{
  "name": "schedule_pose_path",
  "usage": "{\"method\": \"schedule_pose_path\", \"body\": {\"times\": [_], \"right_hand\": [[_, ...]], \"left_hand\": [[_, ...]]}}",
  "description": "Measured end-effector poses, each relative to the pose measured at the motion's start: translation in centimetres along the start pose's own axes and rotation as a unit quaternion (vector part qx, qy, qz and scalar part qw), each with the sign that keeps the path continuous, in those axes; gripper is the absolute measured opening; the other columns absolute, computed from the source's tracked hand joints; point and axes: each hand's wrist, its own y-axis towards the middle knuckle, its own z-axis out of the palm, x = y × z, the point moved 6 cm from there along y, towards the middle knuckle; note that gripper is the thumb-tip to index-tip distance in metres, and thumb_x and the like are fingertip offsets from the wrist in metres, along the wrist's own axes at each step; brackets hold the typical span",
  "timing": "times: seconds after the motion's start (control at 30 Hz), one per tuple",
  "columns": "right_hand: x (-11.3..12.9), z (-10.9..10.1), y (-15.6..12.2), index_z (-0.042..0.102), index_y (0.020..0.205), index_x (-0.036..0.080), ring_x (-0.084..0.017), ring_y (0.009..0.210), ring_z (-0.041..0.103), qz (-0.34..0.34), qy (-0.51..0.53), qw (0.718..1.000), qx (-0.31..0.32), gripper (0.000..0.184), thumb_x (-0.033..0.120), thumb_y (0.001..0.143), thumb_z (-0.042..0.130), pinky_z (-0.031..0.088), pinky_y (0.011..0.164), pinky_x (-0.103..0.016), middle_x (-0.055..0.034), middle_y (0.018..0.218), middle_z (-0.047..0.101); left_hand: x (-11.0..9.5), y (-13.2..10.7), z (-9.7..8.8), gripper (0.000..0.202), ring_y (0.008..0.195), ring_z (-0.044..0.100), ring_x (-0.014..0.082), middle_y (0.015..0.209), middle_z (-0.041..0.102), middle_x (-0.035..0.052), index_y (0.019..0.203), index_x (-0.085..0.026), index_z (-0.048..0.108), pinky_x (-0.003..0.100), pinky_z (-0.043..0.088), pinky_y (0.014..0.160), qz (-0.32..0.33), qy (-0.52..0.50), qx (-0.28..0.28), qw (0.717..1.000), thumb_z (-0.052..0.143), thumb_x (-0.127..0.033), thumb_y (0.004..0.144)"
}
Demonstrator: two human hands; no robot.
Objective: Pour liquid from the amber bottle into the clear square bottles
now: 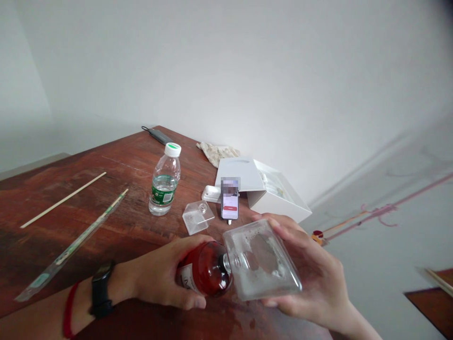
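One red bottle [191, 267] touching one bubble-flecked clear container [262, 259].
I have the left hand [164, 274] wrapped round the bottle; at its three o'clock, my right hand [314, 267] grips the container. Part-filled water bottle [164, 184] at eleven.

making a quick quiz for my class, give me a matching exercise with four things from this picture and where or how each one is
Column 1
1. red bottle
2. clear plastic container
3. water bottle
4. phone

Column 2
A. standing upright, with a white cap
B. in the right hand
C. lit up
D. in the left hand

Pairs: 1-D, 2-B, 3-A, 4-C
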Motion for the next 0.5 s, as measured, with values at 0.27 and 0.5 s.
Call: {"method": "schedule_pose_path", "body": {"times": [0.27,0.5], "right_hand": [[0.14,0.07,0.51,0.053,0.158,0.034,-0.039,0.136,0.067,0.001,-0.006,1.0,0.018,0.087,0.05,0.082,0.092,0.063,0.105,-0.06,-0.0126,0.142,0.073],[0.39,0.27,0.96,0.051,0.159,0.033,-0.039,0.137,0.066,0.001,-0.001,0.999,0.04,0.084,0.05,0.086,0.089,0.06,0.109,-0.063,-0.0139,0.147,0.069]], "left_hand": [[-0.12,0.14,-0.11,0.071,0.11,0.07,0.0305,0.128,0.074,0.0076,0.137,-0.022,0.058,0.041,0.059,0.097,0.002,0.001,0.004,1.0,0.09,-0.044,0.077],[-0.49,0.15,-0.27,0.065,0.107,0.072,0.0299,0.123,0.075,0.0057,0.132,-0.023,0.06,0.039,0.059,0.095,-0.002,0.027,-0.002,1.0,0.089,-0.039,0.076]]}}
